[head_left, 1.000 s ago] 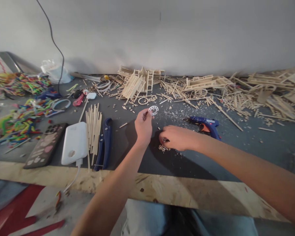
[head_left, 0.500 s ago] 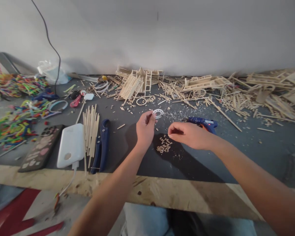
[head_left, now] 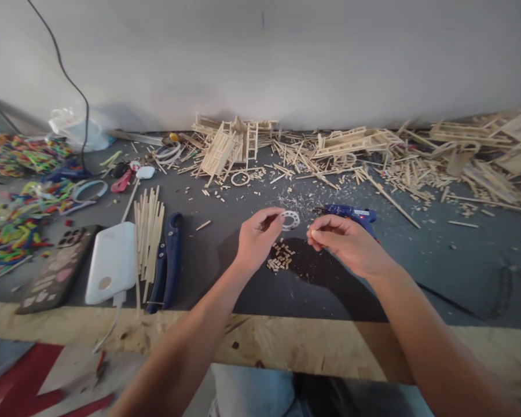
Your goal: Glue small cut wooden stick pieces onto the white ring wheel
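Your left fingers (head_left: 265,216) pinch the white ring (head_left: 297,220) above the bench (head_left: 211,263); your right fingers (head_left: 327,223), narrowed together just right of it, may hold a piece, I cannot tell. They have risen from the small wooden pieces (head_left: 281,262), so work seems shifted from pile to ring.

A glue gun (head_left: 349,213), cutter (head_left: 172,260) and stick models (head_left: 219,153) mark a craft workshop.

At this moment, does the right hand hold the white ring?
No, the white ring is pinched in the left hand.
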`<action>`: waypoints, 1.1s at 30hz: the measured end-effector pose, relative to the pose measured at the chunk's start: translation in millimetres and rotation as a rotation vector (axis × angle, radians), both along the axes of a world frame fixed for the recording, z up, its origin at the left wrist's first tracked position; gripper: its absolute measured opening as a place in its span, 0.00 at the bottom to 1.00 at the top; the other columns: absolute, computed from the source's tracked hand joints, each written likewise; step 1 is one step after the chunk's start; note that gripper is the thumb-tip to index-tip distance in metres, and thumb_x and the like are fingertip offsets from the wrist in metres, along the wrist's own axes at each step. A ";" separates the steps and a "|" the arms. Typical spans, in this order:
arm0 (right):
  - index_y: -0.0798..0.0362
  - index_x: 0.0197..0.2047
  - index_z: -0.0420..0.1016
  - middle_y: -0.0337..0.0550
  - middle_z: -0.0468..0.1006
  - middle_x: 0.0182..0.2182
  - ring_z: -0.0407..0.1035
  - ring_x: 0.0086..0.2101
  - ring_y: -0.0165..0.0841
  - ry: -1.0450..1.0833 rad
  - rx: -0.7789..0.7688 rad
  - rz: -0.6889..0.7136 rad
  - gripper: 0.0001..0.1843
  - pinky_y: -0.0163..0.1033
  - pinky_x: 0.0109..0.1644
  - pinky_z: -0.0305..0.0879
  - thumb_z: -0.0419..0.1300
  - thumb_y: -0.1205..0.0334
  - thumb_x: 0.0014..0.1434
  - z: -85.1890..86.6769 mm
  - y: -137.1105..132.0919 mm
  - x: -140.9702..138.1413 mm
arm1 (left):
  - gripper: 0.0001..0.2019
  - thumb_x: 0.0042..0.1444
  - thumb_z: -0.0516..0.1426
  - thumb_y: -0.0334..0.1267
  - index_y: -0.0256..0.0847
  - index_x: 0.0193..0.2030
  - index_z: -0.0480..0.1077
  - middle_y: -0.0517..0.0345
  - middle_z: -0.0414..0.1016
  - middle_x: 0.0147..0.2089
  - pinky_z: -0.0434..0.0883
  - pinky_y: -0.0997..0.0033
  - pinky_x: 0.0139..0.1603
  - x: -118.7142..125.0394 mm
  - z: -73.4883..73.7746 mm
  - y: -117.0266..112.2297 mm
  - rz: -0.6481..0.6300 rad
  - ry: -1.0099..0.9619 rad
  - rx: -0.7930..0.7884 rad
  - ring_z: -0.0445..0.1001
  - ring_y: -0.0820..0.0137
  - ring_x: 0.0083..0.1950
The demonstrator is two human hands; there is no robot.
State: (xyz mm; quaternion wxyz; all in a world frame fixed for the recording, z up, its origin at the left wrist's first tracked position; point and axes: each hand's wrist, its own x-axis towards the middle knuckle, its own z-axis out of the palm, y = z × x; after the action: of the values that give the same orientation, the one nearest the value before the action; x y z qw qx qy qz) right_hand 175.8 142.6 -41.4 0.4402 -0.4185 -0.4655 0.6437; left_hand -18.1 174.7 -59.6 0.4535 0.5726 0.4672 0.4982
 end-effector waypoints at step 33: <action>0.51 0.37 0.75 0.41 0.78 0.31 0.72 0.31 0.32 -0.089 -0.036 -0.131 0.13 0.43 0.38 0.70 0.67 0.54 0.51 0.9 -0.6 -3.0 | 0.08 0.52 0.61 0.40 0.43 0.37 0.79 0.56 0.79 0.34 0.70 0.72 0.34 -1.0 2.1 -2.0 -0.178 -0.055 -0.106 0.73 0.72 0.32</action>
State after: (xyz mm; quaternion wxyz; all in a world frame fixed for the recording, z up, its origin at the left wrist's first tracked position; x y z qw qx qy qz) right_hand 172.8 142.0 -40.6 0.4524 -0.4843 -0.4446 0.6026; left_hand -19.2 172.7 -57.5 0.5384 0.5730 0.4277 0.4460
